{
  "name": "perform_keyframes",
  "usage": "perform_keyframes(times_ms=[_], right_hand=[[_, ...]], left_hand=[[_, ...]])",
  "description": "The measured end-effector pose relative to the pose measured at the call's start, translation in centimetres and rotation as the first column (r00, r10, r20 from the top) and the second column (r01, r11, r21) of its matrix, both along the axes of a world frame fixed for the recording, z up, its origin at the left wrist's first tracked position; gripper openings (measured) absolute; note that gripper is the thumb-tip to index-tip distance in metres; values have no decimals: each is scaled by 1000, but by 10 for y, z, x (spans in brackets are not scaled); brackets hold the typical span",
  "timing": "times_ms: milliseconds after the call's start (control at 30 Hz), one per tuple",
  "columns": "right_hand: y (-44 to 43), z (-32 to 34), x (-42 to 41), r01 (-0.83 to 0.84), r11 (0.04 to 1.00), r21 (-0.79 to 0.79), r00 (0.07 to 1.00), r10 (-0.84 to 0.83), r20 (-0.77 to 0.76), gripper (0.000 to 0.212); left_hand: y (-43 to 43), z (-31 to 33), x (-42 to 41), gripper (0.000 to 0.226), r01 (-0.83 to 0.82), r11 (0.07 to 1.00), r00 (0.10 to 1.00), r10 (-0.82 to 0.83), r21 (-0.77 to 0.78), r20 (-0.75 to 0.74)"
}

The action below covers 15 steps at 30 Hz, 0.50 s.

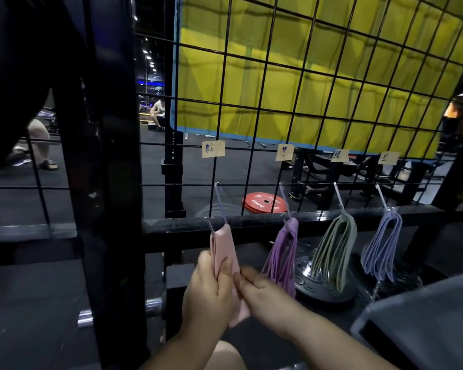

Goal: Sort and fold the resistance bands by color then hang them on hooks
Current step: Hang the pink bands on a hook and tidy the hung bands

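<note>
A folded bundle of pink bands (223,247) hangs from the leftmost hook (217,194) on the black wire grid (254,161). My left hand (209,292) grips the bundle's lower part, thumb across its front. My right hand (265,292) pinches the same bundle from the right, near its bottom. To the right hang three more bundles, each on its own hook: purple bands (282,257), olive-green bands (334,252) and lavender-blue bands (382,247). A paper label (213,149) sits above each hook.
A thick black post (110,182) stands left of the hooks. A yellow banner (318,70) hangs behind the grid. A red weight plate (263,202) lies on the floor beyond; dark plates (324,287) sit under the bundles. A person (158,112) sits far back.
</note>
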State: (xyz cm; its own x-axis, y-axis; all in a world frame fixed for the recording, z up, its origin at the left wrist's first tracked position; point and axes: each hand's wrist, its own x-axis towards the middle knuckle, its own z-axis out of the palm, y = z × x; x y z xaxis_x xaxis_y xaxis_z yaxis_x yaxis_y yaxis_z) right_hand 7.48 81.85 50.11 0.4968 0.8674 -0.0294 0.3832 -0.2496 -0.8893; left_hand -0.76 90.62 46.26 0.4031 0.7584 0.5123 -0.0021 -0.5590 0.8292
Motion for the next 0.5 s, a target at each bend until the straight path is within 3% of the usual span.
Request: perform_keyframes(times_ms=[333,500], right_hand=[[-14,-22,5,7,1000,-18,998,-6,55,23],[-19,-31,9,38,998,-58,988,-28,154,25]], left_hand=[[-19,-22,0,63,-16,1000,998,15,-22,-56],[-25,-30,-1,57,36,999,988,-40,-31,-147]])
